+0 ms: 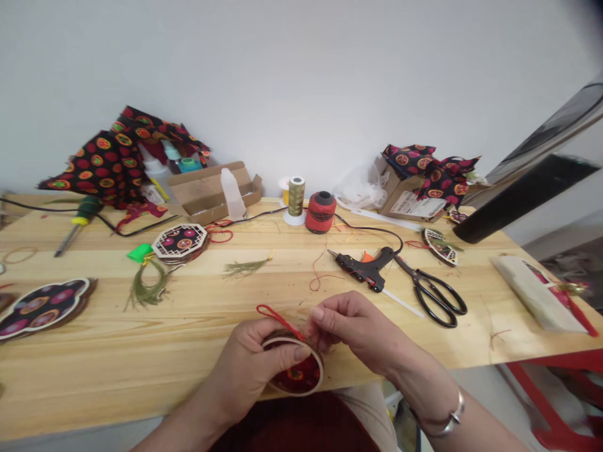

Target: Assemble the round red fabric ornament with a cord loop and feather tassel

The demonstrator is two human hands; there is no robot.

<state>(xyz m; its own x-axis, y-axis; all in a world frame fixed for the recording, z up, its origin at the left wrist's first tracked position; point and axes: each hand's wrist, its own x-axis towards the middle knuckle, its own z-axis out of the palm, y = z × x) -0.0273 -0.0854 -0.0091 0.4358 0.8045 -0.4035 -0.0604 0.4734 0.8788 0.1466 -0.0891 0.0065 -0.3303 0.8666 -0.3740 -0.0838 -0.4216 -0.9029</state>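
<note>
Table (117, 370): most open room lay left of the hands, bare wood along the front edge. Left hand (245, 358) grasped the work, thumb across its face, fingers behind. Right hand (353, 317) had its fingers curled in at the upper right rim; could not tell whether they pinched anything. Room was tighter beyond it: scissors (418, 276) lay with handles toward the front edge, glue gun (370, 270) just left of them, nozzle best treated as hot.

Round ornament (295, 375) was held up at the front edge, near its middle. Judged light; pale rim probably stiff, patterned fabric face soft and easily creased. Best hold: opposite sides of the rim, little pressure on the face. A drop could have gone over the edge. Red loop (273, 310) at its top looked limp, poor for steadying.
</note>
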